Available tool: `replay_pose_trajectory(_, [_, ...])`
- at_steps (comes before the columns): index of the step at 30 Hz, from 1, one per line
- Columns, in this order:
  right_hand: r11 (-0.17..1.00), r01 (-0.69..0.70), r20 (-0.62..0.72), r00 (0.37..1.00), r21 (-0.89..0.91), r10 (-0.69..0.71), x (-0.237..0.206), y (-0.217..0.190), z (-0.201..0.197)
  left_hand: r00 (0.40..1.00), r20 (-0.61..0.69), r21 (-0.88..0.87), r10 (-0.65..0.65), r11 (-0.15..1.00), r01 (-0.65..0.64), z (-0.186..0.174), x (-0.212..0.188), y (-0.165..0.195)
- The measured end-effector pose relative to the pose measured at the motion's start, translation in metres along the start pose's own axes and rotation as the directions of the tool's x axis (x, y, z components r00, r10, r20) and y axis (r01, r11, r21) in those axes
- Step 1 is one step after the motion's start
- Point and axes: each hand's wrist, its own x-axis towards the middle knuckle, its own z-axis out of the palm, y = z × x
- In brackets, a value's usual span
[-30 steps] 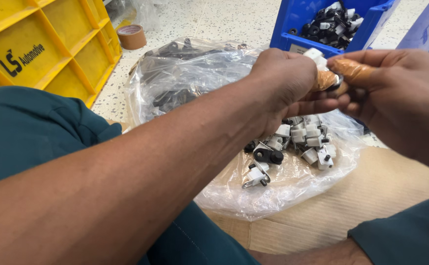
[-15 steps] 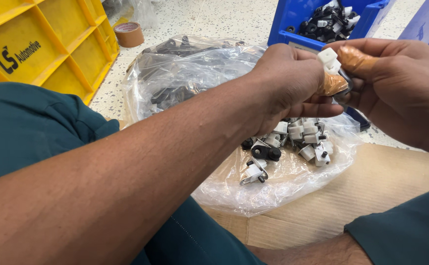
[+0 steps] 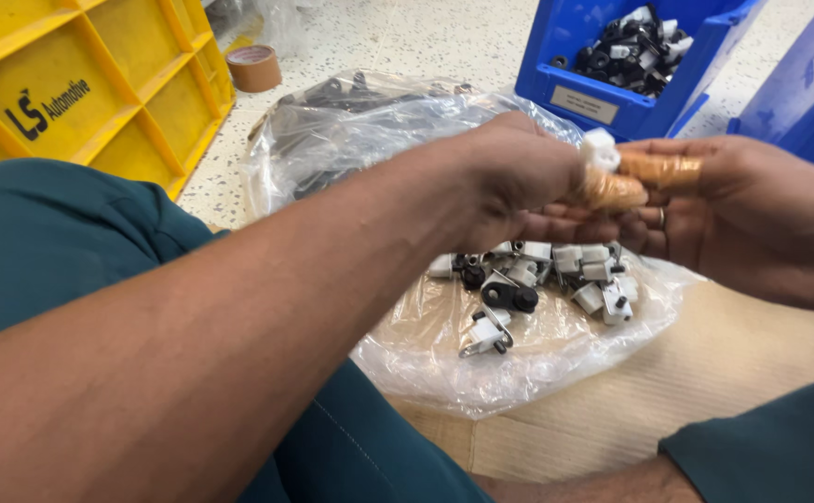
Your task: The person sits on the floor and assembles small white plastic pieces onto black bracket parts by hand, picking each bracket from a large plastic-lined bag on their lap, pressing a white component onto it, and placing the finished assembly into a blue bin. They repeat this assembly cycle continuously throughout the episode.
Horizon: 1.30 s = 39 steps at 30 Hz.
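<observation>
Both hands meet above the clear bag (image 3: 556, 368). Left hand (image 3: 509, 182) and right hand (image 3: 752, 219) pinch one small white part (image 3: 601, 149) between taped fingertips (image 3: 654, 170), at 1 o'clock from the loose parts pile (image 3: 537, 279). Risk: tape dulls feel, the pinch is shallow, so the part likely slips and drops into the pile or off the bag's edge.

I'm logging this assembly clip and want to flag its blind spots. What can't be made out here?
Head view:
- Small white plastic part: mostly covered by the left hand and right hand; its shape is unclear.
- Blue plastic bin: cut off by the top edge.
- Dark parts in the clear plastic bag: blurred by glare.
</observation>
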Motion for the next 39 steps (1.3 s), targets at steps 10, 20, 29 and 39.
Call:
replay_pose_trajectory(10, [0.99, 0.123, -0.314, 0.944, 0.065, -0.097, 0.061, -0.046, -0.054, 0.951, -0.25, 0.511, 0.18, 0.859, -0.029, -0.062, 0.006, 0.01])
replay_pose_trajectory(20, [0.907, -0.139, -0.121, 0.988, -0.398, 0.099, 0.018, -0.009, 0.026, 0.977, 0.034, 0.987, 0.209, 0.147, -0.066, -0.013, 0.014, -0.087])
replay_pose_trajectory(29, [0.597, 0.012, 0.123, 0.982, -0.802, 0.145, 0.0, 0.016, 0.07, 0.953, -0.287, 0.283, 0.098, 0.959, -0.014, -0.049, 0.006, 0.022])
replay_pose_trajectory(39, [0.396, 0.344, 0.351, 0.935, -0.851, -0.06, -0.007, 0.05, 0.104, 0.948, -0.234, 0.001, 0.218, 0.975, -0.224, -0.034, 0.002, 0.021])
